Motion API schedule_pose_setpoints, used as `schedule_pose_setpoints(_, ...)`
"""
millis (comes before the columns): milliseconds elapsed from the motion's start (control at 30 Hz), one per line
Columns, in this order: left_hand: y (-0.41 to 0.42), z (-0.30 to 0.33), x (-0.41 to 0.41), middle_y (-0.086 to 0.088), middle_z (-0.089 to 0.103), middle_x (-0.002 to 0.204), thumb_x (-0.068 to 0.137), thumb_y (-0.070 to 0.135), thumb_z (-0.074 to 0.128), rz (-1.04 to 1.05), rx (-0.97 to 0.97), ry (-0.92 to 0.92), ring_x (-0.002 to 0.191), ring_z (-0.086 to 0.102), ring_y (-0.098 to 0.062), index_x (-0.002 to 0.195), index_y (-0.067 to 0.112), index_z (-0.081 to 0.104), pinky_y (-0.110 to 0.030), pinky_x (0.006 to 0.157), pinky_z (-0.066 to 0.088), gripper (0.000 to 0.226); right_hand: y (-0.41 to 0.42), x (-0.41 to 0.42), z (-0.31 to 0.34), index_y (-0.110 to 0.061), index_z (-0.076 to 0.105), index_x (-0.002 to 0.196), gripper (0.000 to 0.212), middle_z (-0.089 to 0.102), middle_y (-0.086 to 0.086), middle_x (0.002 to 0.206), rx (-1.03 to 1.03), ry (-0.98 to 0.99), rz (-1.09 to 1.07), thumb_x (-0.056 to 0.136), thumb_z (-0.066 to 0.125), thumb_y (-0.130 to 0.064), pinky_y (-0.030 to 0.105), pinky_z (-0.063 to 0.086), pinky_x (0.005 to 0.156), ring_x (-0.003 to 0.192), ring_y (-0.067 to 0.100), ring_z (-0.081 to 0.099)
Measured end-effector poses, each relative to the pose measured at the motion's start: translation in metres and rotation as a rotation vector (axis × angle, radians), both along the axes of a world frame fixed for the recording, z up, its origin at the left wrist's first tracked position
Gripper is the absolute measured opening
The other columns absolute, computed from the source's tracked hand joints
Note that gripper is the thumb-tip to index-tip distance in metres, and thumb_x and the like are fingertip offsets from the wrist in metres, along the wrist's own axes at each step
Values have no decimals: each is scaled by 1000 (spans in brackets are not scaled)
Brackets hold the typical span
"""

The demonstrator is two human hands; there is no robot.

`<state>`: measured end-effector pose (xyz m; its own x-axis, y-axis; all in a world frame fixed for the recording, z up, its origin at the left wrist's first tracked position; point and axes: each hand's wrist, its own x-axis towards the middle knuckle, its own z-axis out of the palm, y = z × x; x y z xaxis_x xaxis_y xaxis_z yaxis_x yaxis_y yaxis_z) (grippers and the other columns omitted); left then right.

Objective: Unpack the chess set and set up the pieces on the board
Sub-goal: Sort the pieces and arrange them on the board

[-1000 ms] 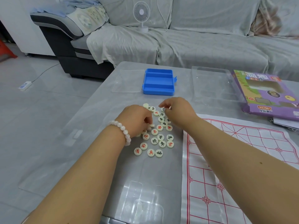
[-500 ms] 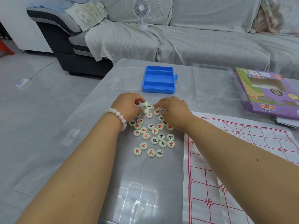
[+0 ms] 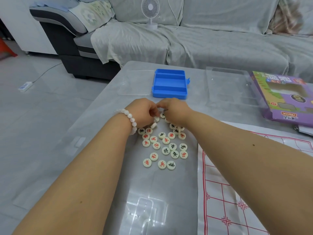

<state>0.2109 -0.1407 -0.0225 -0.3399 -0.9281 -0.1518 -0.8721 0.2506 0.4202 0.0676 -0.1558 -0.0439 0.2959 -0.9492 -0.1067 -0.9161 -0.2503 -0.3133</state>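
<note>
Cream chess pieces (image 3: 165,145) scattered (board (image 3: 237,192) bare), left hand (image 3: 144,112), right hand (image 3: 174,111) curled among them, grips unclear

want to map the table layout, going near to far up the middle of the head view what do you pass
clear plastic tray → loose pile of chess pieces → left hand and right hand side by side at the pile's far end → blue box → sofa → white fan

Even, soft daylight, moderately bright; shadows faint and diffuse. Pale glare patches lie on the glossy bench (image 3: 105,141), strongest at the near edge. Wide-angle distortion bends the sofa (image 3: 203,44) and floor (image 3: 33,116) toward the frame edges. Focus is fair centrally, slightly soft throughout.
</note>
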Motion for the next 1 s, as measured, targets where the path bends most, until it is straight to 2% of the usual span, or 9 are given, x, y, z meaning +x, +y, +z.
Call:
schedule_pose_setpoints(167, -8, -6, 9, -3, 68, 99, 91, 30, 56, 126, -11, 14, 89, 61, -17, 102, 17, 69, -26, 79, 46, 21, -9, 3, -4, -34, 59, 124, 40, 56, -7, 127, -57, 12, 10, 90, 52, -13, 42, 40, 99, 120, 18, 46)
schedule_pose_setpoints(333, -9, -12, 15, -1, 67, 93, 92, 31, 54, 262, -88, 11, 80, 56, -15, 90, 17, 67, -25, 71, 40, 19, -9, 9, -2, -27, 68, 108, 20, 64, -2, 113, -97, -8, -88, 90, 60, -24, 37, 46, 94, 108, 19, 55)
schedule_pose_setpoints(500, 4, -7, 16, 6, 62, 82, 78, 45, 69, 197, -27, 11, 79, 58, -12, 82, 20, 64, -25, 68, 45, 25, -6, 9, 0, -19, 66, 104, 19, 65, 0, 106, -24, -82, -129, 87, 65, -26, 30, 48, 85, 101, 19, 59)
schedule_pose_setpoints(633, 11, -7, 5, 2, 63, 89, 75, 40, 73, 163, -51, -137, 83, 60, -16, 85, 20, 65, -27, 71, 48, 24, -5, 10, 2, -15, 65, 106, 20, 65, 3, 107, 41, -101, -161, 87, 65, -24, 28, 45, 78, 100, 20, 59)
schedule_pose_setpoints(733, 13, -4, -2, -2, 65, 97, 81, 34, 67, 146, -59, -192, 90, 61, -19, 93, 16, 66, -29, 79, 50, 22, -4, 9, 4, -15, 65, 99, 14, 66, 3, 104, 57, -90, -158, 87, 65, -22, 30, 48, 81, 95, 19, 60)
schedule_pose_setpoints(833, 13, 2, 5, -1, 65, 99, 84, 28, 64, 181, -107, -126, 91, 60, -19, 91, 17, 64, -29, 81, 49, 13, -2, 7, 5, -16, 65, 97, 12, 66, 2, 102, 42, -128, -159, 85, 67, -20, 27, 47, 78, 88, 15, 57)
schedule_pose_setpoints(933, 15, 4, 25, -3, 67, 94, 85, 26, 64, 312, -220, -21, 89, 62, -21, 87, 17, 64, -31, 82, 49, 8, 1, 6, 7, -17, 65, 101, 18, 66, 1, 103, 31, -169, -175, 85, 68, -24, 28, 48, 80, 93, 16, 59)
schedule_pose_setpoints(1000, 20, -1, 36, -5, 67, 92, 87, 24, 63, 366, -293, 4, 88, 62, -24, 87, 16, 65, -29, 79, 48, 8, 3, 9, 5, -19, 65, 102, 19, 66, 0, 104, 52, -164, -175, 85, 67, -28, 32, 51, 85, 96, 19, 61)
